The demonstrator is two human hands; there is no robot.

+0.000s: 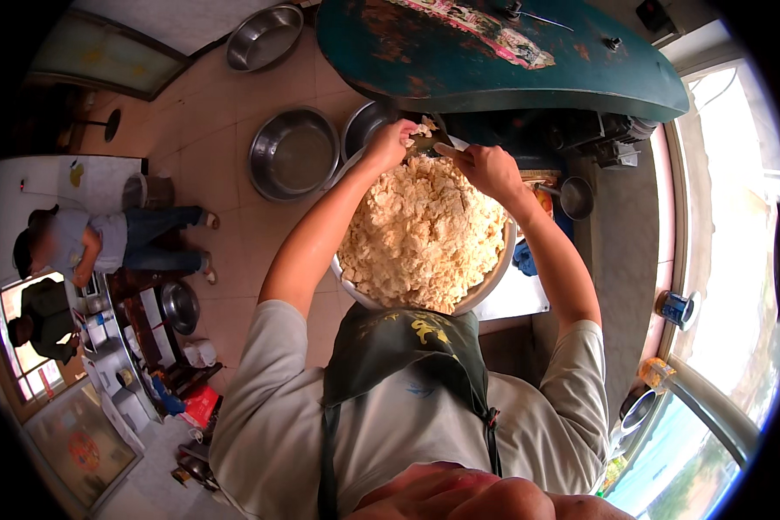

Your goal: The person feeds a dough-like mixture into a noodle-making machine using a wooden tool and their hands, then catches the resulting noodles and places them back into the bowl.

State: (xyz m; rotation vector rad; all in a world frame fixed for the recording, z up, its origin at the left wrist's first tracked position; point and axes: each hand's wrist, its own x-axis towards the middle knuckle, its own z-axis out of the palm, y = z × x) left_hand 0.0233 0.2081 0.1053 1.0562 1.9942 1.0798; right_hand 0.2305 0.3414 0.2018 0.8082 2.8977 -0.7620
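A dark apron [399, 334] with yellow marking covers the wearer's front, at 6 o'clock from the large metal basin [494, 284]. That basin sits in front of the apron, heaped with crumbly, pale yellow dough [429, 230]. The left hand [390, 146] is at 11 o'clock on the basin, its fingers bent beside small pale lumps; whether it pinches them or only touches them, I cannot tell. The right hand [487, 169], between 1 and 2 o'clock, has its fingers curled and one digit reaching toward the left hand; I cannot tell whether it grips anything.

Just past the hands, from 12 to 1 o'clock, a worn dark-green machine cover [494, 78] spreads out. A blue cloth [524, 258] lies between 3 and 4 o'clock, and a small metal pan [576, 198] between 2 and 3. At 10 o'clock a round steel bowl [294, 154] rests on the tiled floor [225, 160]; farther out, between 10 and 11, is another steel bowl [264, 39]. Bright windows [719, 217] stand at 3 o'clock. Well apart, at 9 o'clock, a co-worker [104, 243] in jeans and a dark cap stands by a counter
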